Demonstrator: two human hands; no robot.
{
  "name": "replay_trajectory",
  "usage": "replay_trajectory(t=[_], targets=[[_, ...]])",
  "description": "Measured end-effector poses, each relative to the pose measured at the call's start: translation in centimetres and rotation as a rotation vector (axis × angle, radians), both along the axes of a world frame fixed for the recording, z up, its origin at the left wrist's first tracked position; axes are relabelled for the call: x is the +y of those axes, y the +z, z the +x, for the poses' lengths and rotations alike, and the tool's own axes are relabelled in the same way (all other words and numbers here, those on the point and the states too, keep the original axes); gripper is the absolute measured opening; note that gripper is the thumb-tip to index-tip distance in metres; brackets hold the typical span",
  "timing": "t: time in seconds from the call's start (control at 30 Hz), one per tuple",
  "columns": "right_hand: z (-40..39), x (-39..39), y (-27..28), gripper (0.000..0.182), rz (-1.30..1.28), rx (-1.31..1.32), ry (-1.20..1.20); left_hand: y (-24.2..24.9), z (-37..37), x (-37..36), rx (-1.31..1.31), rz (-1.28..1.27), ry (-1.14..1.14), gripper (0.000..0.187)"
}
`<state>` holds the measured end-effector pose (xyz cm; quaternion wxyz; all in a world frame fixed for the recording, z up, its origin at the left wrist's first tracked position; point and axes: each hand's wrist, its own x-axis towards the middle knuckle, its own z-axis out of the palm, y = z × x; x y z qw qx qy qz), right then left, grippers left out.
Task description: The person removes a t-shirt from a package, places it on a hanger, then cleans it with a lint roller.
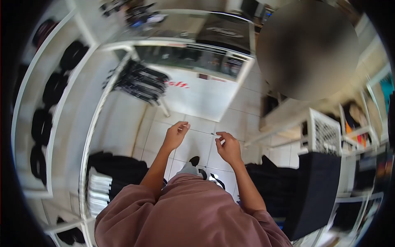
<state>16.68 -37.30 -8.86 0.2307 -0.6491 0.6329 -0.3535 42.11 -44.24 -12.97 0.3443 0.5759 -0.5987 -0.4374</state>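
My left hand [177,133] hovers over the tiled floor in front of my body, its fingers loosely bent and nothing visible in them. To its right, my right hand [228,147] is also in the air, with a small gap between thumb and forefinger and no object showing. The two hands are apart and touch nothing. Black hangers [142,81] hang in a bunch on the white rail [101,107], ahead and to the left of my left hand. Nearest my right hand are dark folded or hanging clothes [271,183].
A white glass-topped counter [193,92] stands ahead, with a black printed item [226,32] on top. Black caps [53,88] line the left shelves. Black clothing [117,164] hangs at lower left; a black-covered block [314,193] stands right. A blurred disc hides the upper right.
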Motion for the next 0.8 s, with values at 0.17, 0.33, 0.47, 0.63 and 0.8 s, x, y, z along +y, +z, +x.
replay_trajectory(t=[0.17, 0.33, 0.47, 0.63, 0.8], targets=[[9.7, -9.3, -0.6, 0.02, 0.003, 0.052, 0.376, -0.9, 9.6, -2.2, 0.22, -0.009, 0.399, 0.033], [19.0, -17.5, -0.4, 0.017, -0.086, 0.089, 0.562, -0.8, 17.7, -7.2, 0.258, -0.03, 0.618, 0.042], [25.1, -22.5, -0.2, 0.018, -0.108, 0.054, 0.618, 0.6, 21.5, -12.1, 0.364, -0.016, 0.788, 0.05], [29.9, -25.8, -0.9, 0.02, -0.199, 0.079, 0.659, 1.4, 23.5, -15.0, 0.595, 0.114, 0.812, 0.047], [32.4, -26.0, -0.8, 0.031, -0.337, 0.156, 0.692, 0.9, 24.3, -14.7, 0.692, 0.107, 0.717, 0.043]])
